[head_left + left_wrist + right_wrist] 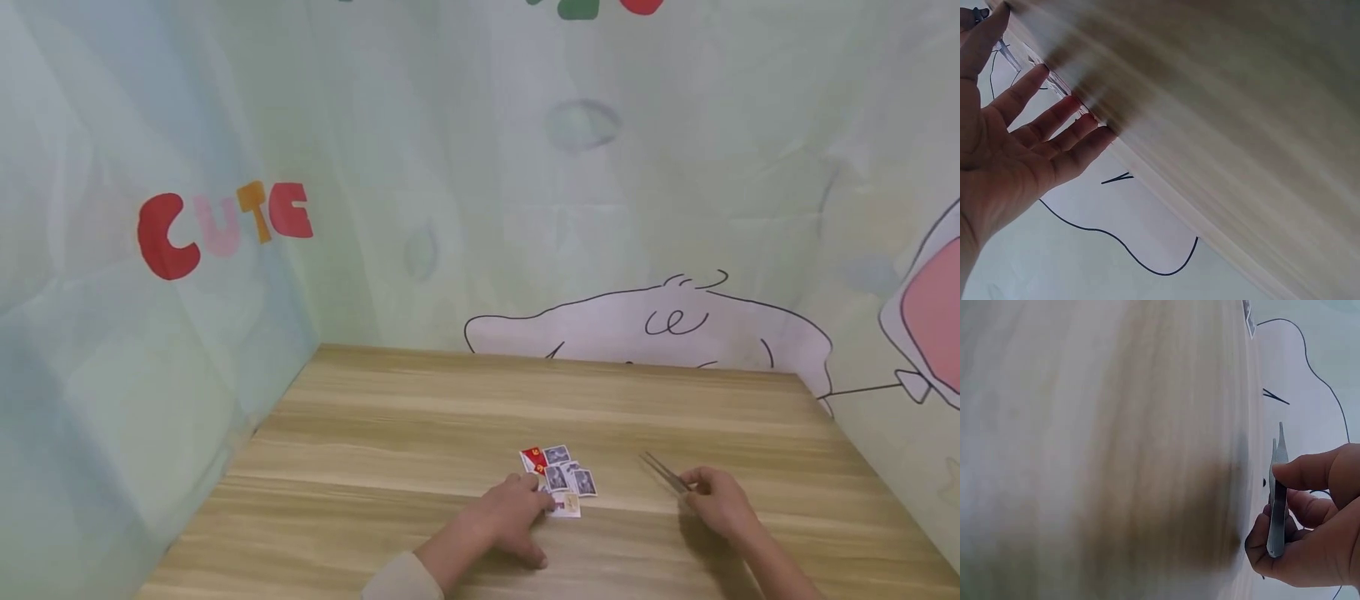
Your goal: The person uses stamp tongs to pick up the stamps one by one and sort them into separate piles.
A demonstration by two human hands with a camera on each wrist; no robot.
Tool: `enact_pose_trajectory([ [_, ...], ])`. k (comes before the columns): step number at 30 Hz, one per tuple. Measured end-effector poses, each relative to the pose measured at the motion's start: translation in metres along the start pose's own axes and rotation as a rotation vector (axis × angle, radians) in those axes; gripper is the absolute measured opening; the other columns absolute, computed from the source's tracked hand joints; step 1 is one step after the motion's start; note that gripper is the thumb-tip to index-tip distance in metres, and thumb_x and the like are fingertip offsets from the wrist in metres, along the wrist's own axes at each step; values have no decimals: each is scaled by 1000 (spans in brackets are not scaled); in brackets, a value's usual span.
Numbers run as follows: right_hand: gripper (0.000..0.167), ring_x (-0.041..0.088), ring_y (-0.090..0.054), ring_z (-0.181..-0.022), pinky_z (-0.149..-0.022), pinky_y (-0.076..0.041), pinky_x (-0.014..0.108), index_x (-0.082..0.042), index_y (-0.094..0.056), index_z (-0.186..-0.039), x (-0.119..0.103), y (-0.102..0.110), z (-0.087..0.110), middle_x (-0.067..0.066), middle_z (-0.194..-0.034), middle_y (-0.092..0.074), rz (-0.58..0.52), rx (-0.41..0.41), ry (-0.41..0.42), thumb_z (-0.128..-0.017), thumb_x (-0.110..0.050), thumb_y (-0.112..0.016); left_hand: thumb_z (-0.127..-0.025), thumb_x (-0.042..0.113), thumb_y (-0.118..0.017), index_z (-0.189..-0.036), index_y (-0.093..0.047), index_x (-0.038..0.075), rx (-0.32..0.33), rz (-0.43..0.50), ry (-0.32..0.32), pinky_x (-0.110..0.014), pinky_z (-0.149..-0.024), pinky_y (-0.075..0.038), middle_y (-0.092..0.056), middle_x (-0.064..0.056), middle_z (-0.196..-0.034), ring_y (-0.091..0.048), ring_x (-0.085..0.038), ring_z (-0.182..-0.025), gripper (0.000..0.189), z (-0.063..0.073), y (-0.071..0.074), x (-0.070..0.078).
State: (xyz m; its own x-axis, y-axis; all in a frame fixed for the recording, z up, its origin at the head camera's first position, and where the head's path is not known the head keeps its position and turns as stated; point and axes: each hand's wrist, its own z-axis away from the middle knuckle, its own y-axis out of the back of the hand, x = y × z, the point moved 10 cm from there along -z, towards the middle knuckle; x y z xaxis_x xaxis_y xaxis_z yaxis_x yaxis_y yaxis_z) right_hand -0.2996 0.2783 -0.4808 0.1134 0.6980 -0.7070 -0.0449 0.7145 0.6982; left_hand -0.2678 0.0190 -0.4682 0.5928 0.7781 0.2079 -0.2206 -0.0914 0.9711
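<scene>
A small cluster of stamps [557, 477] lies overlapping on the wooden table, several with dark grey pictures. One red stamp [533, 459] is at its far left corner, and a pale one [572, 504] lies nearest the front. My left hand [510, 515] reaches in from the left with fingers spread, its fingertips at the cluster's near left edge, hiding part of it. In the left wrist view the fingertips [1040, 70] touch down along the tabletop. To the right of the stamps, my right hand [716, 500] pinches metal tweezers [1277, 519], whose tips stand apart and point toward the far left.
The wood-grain table [405, 417] extends around the stamps on all sides. Fabric walls [480, 208] with printed letters and a cartoon figure stand behind it and at both sides.
</scene>
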Motion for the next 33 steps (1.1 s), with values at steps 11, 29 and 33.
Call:
enact_pose_trajectory([
  [11,25,28,-57,-84,-72,-48,42,9,-60,-103,-16,12,7,12,-92,-63,18,59,157,-80,2,-60,-59,44,-83,-117,-63,23,8,17,8,-29,-78,-43,-51,3,-107,-47,-14,-92,65,1,4,0],
  [29,19,19,-58,-81,-73,-48,35,0,-64,-92,-42,12,25,3,-87,-63,133,-47,365,-74,4,-66,-58,44,-84,-117,-63,23,15,28,14,-28,-76,-43,-51,4,-105,-46,-12,-90,66,1,2,-1],
  [33,19,17,-58,-80,-72,-49,31,-1,-64,-93,-43,11,27,2,-87,-63,125,-76,372,-75,1,-67,-58,43,-84,-117,-63,23,19,29,10,-26,-73,-43,-50,5,-99,-45,-11,-87,66,1,2,0],
])
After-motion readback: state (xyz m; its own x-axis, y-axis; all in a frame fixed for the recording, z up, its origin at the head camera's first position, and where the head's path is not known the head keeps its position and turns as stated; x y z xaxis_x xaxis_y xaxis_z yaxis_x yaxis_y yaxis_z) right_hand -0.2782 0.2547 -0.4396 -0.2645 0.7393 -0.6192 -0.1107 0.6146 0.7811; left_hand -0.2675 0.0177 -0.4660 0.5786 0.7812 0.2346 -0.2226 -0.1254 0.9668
